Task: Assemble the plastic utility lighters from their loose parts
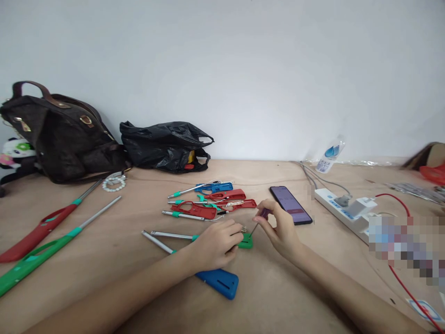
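My left hand (218, 243) rests on the wooden table (139, 297), fingers closed on a green lighter body (246, 241) whose metal tube (170, 235) runs out to the left. My right hand (278, 227) pinches a small purple-handled screwdriver (260, 220), its tip pointing down at the green body. A blue lighter (220, 281) with a metal tube lies under my left wrist. Just beyond the hands lies a pile of opened red and blue lighter shells and tubes (208, 202).
A black phone (290, 204) lies right of the pile. A white power strip (347, 206) with cables sits further right. Two long lighters, red (41, 227) and green (34, 260), lie at left. A brown bag (62, 134), black plastic bag (167, 146) and bottle (330, 155) stand by the wall.
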A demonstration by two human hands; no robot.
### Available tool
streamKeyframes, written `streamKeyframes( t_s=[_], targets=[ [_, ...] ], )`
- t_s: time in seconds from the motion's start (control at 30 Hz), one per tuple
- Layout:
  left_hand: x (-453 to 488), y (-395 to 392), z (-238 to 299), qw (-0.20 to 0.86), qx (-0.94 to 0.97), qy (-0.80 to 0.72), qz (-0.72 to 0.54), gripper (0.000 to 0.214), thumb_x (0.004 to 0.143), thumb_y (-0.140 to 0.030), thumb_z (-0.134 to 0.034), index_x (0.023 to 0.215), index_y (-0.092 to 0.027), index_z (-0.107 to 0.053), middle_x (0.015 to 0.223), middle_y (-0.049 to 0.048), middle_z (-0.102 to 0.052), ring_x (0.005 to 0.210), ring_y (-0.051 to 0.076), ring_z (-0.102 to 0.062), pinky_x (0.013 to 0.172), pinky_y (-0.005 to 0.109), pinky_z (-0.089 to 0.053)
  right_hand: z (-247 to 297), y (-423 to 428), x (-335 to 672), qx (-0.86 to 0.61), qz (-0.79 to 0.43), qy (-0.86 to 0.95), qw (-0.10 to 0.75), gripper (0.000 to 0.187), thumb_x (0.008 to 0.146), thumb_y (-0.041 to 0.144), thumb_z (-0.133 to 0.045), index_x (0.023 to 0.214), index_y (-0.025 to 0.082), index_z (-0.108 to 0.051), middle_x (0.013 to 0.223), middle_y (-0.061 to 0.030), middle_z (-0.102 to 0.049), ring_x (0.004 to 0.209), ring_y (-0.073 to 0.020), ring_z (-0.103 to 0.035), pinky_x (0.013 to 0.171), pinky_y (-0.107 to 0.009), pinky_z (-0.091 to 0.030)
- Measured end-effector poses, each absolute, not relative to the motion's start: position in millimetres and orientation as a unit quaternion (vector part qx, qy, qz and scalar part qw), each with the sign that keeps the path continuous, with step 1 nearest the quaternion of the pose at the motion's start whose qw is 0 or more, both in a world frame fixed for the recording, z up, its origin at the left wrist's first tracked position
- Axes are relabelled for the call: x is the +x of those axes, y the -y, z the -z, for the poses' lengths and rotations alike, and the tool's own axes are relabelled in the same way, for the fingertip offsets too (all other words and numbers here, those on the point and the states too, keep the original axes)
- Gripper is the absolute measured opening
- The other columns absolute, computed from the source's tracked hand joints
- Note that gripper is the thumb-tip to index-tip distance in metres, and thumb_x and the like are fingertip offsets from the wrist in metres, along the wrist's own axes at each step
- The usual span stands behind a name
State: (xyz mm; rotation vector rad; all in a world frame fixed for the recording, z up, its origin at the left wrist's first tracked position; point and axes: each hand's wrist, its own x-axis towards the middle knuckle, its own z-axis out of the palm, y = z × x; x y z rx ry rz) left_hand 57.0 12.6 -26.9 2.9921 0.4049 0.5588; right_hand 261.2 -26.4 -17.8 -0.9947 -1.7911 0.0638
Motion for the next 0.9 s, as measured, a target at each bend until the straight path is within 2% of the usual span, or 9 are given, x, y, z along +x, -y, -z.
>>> streamKeyframes(
  t_s=[0.1, 0.2, 0.27, 0.4, 0.6, 0.77, 0.83, 0.9],
  targets=[
    [56.9, -12.2, 26.8, 0.036, 0.973, -0.134, -0.183, 0.010, 0.079, -0.009, -0.051, 0.079, -0.018, -0.047, 0.091, 0.0044, -0.058, 0.084, 0.020, -0.053, 0.072, 0.030, -0.042, 14.8, 28.2, 261.5, -0.402, -0.031, 0.754, 0.518, 0.017, 0.094, 0.024, -0.048, 0.110, 0.022, -0.053, 0.087, -0.0049, -0.063, 0.070, -0.0170, -0.060, 0.064, -0.030, -0.050],
    [56.9, -12.0, 26.6, 0.033, 0.973, -0.136, -0.182, 0.011, 0.079, -0.009, -0.050, 0.077, -0.019, -0.046, 0.087, 0.0040, -0.056, 0.081, 0.019, -0.052, 0.068, 0.030, -0.040, 8.4, 31.3, 260.6, -0.377, -0.068, 0.771, 0.509, 0.031, 0.097, 0.017, -0.034, 0.123, 0.021, -0.050, 0.095, -0.0083, -0.063, 0.074, -0.0173, -0.061, 0.067, -0.032, -0.051],
    [57.0, -12.5, 27.4, 0.029, 0.974, -0.133, -0.183, 0.010, 0.080, -0.009, -0.049, 0.077, -0.019, -0.047, 0.088, 0.0044, -0.056, 0.082, 0.020, -0.052, 0.069, 0.030, -0.040, 6.6, 32.0, 259.9, -0.370, -0.064, 0.774, 0.510, 0.031, 0.096, 0.016, -0.037, 0.123, 0.022, -0.051, 0.093, -0.0079, -0.063, 0.074, -0.0174, -0.060, 0.067, -0.032, -0.051],
    [57.0, -14.1, 29.4, 0.026, 0.974, -0.123, -0.189, 0.009, 0.081, -0.010, -0.049, 0.081, -0.018, -0.049, 0.092, 0.0052, -0.058, 0.085, 0.020, -0.053, 0.073, 0.031, -0.042, 8.6, 31.4, 260.5, -0.391, -0.008, 0.762, 0.517, 0.019, 0.092, 0.019, -0.053, 0.110, 0.022, -0.059, 0.084, -0.0054, -0.062, 0.067, -0.0167, -0.057, 0.062, -0.031, -0.049],
    [56.8, -13.4, 27.7, 0.029, 0.975, -0.126, -0.183, 0.008, 0.080, -0.010, -0.048, 0.078, -0.018, -0.048, 0.090, 0.0052, -0.058, 0.082, 0.020, -0.052, 0.070, 0.031, -0.042, 5.1, 32.9, 260.3, -0.361, -0.075, 0.773, 0.516, 0.038, 0.096, 0.013, -0.036, 0.129, 0.022, -0.051, 0.092, -0.0078, -0.061, 0.079, -0.0181, -0.060, 0.068, -0.033, -0.051],
    [56.9, -13.4, 28.7, 0.030, 0.974, -0.128, -0.184, 0.009, 0.081, -0.010, -0.048, 0.081, -0.018, -0.049, 0.093, 0.0059, -0.058, 0.086, 0.021, -0.053, 0.074, 0.032, -0.042, 7.3, 31.0, 259.1, -0.379, -0.031, 0.759, 0.529, 0.022, 0.092, 0.018, -0.051, 0.112, 0.023, -0.062, 0.083, -0.0053, -0.060, 0.072, -0.0180, -0.058, 0.064, -0.031, -0.050],
    [56.9, -13.3, 28.8, 0.029, 0.974, -0.129, -0.185, 0.009, 0.081, -0.009, -0.048, 0.080, -0.018, -0.049, 0.092, 0.0055, -0.058, 0.085, 0.020, -0.053, 0.073, 0.031, -0.042, 7.7, 30.5, 260.0, -0.381, -0.039, 0.756, 0.531, 0.022, 0.093, 0.018, -0.050, 0.111, 0.022, -0.061, 0.084, -0.0061, -0.060, 0.073, -0.0185, -0.058, 0.063, -0.032, -0.050],
    [57.0, -13.2, 28.2, 0.025, 0.974, -0.130, -0.185, 0.010, 0.081, -0.009, -0.049, 0.078, -0.018, -0.048, 0.089, 0.0048, -0.057, 0.082, 0.020, -0.052, 0.070, 0.031, -0.041, 6.7, 30.5, 260.8, -0.369, -0.070, 0.760, 0.531, 0.028, 0.095, 0.017, -0.042, 0.119, 0.023, -0.058, 0.090, -0.0077, -0.061, 0.078, -0.0191, -0.060, 0.065, -0.032, -0.051]
  ],
)
